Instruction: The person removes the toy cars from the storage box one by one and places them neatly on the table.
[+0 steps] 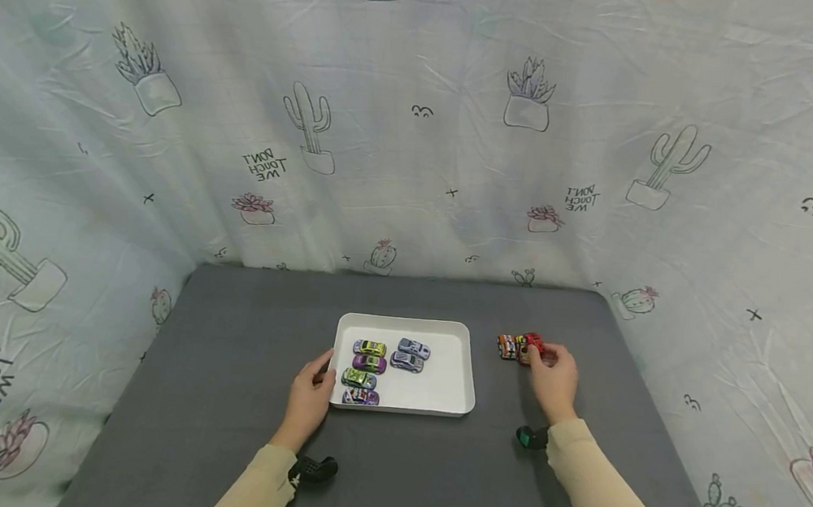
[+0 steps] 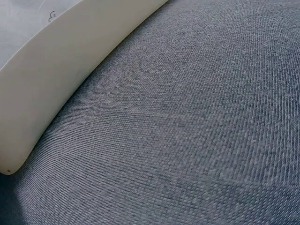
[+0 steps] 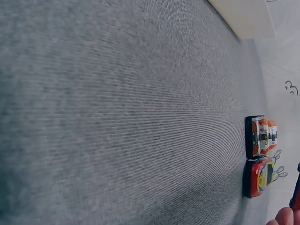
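Observation:
A white tray (image 1: 430,390) lies on the grey table, holding several small toy cars at its left and middle. Two columns of cars show: yellow, purple (image 1: 370,363), green and white-purple ones on the left, two grey-blue ones (image 1: 407,361) beside them. My left hand (image 1: 309,399) touches the tray's left edge with its fingers and thumb. To the right of the tray, my right hand (image 1: 554,380) pinches a red toy car (image 3: 296,199), only partly seen in the right wrist view. Close by on the table stand an orange-and-white car (image 3: 261,136) and a red-and-yellow car (image 3: 259,177), side by side.
The grey table (image 1: 421,483) extends around the tray and the loose cars. A pale curtain (image 1: 416,148) printed with cacti hangs behind the table and along both sides. Dark wrist devices (image 1: 315,468) sit at both wrists.

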Motion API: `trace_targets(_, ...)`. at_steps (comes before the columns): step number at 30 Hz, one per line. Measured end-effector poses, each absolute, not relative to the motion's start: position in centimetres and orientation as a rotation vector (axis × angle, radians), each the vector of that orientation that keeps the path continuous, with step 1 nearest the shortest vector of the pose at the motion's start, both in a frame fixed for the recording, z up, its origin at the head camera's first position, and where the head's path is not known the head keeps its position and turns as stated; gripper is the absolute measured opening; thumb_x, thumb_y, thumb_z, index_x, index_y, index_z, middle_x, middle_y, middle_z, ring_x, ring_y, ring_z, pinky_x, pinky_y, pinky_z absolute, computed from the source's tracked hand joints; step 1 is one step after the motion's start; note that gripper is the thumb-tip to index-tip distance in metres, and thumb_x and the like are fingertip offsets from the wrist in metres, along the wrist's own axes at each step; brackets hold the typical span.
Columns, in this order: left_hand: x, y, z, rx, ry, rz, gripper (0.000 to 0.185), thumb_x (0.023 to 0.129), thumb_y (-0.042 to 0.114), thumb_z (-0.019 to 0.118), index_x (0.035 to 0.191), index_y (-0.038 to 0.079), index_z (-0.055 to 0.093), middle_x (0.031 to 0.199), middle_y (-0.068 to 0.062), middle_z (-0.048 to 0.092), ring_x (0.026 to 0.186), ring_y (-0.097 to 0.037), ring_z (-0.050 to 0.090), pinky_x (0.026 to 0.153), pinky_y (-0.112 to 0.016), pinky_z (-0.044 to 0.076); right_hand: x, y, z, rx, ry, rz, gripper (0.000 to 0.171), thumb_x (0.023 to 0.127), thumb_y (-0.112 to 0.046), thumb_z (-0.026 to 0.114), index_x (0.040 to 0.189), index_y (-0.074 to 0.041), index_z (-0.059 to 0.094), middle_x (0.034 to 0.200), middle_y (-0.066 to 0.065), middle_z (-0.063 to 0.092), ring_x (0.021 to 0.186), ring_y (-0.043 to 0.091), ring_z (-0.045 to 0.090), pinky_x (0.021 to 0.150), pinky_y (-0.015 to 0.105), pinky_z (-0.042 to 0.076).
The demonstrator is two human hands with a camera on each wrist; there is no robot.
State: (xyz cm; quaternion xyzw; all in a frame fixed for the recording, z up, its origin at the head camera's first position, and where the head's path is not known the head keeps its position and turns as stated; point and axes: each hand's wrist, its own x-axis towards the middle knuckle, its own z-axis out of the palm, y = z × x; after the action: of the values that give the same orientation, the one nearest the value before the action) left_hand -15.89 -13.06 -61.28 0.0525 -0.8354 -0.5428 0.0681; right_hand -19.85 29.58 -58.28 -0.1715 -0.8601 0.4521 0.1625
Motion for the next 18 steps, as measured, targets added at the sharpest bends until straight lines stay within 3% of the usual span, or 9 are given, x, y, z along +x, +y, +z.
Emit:
trace_targets(11, -15.8, -13.0, -61.0, 0.156, -2.512, -1.645, 0.041, 0.099, 0.014, 0.055, 0.14, 0.014, 0.054, 0.105, -0.01, 0.06, 0.088, -0.018, 0.058, 0.073, -0.03, 0.051, -21.0, 30.3, -58.9, -0.66, -2.449, 1.284, 0.042, 0.097, -0.034, 0.058, 0.116, 0.004, 0.058, 0.104, 0.02, 0.058, 0.096, 0.033, 0.053, 0.079, 0.043, 0.041)
trace_targets(18, -15.8, -13.1, -61.1, 0.174, -2.521, -1.653, 0.041, 0.1, 0.016, 0.054, 0.14, 0.015, 0.053, 0.104, -0.008, 0.059, 0.086, -0.016, 0.058, 0.071, -0.029, 0.051, -21.4, 30.8, -59.3, -0.69, -2.443, 1.237, 0.039, 0.096, -0.028, 0.062, 0.113, 0.007, 0.059, 0.099, 0.022, 0.058, 0.09, 0.035, 0.053, 0.076, 0.044, 0.041)
